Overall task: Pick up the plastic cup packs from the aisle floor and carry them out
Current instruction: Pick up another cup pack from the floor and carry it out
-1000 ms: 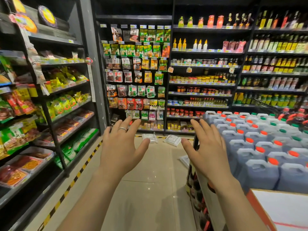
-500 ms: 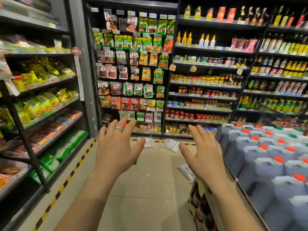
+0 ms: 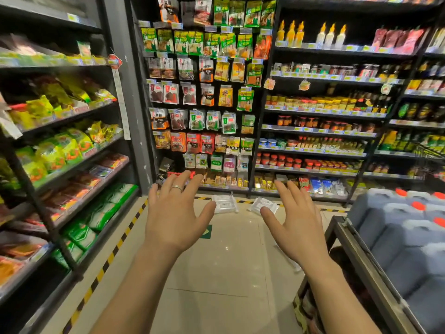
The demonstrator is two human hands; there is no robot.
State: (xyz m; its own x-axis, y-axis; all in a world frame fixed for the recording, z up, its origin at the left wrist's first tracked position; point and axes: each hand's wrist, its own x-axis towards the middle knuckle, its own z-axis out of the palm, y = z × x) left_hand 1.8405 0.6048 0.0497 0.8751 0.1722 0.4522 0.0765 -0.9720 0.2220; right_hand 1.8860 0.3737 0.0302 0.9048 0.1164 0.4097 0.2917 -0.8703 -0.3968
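Observation:
Two clear plastic cup packs lie on the tiled floor at the far end of the aisle, one pack (image 3: 225, 203) left and another pack (image 3: 262, 205) right, near the foot of the back shelves. A third clear pack (image 3: 289, 257) shows partly behind my right forearm, beside the metal rack. My left hand (image 3: 174, 213), with a ring, and my right hand (image 3: 292, 220) are held out in front, palms down, fingers spread, holding nothing. Both hands are well short of the packs.
Snack shelves (image 3: 72, 165) line the left side, with a yellow-black floor stripe (image 3: 113, 251) along them. A metal rack (image 3: 356, 249) of large jugs with red caps stands at the right. Sauce and packet shelves (image 3: 313, 131) close off the aisle end.
I have moved forward down the aisle; the back shelves and the floor packs appear larger and closer. The jug rack has slid to the right. Both hands stay open and outstretched.

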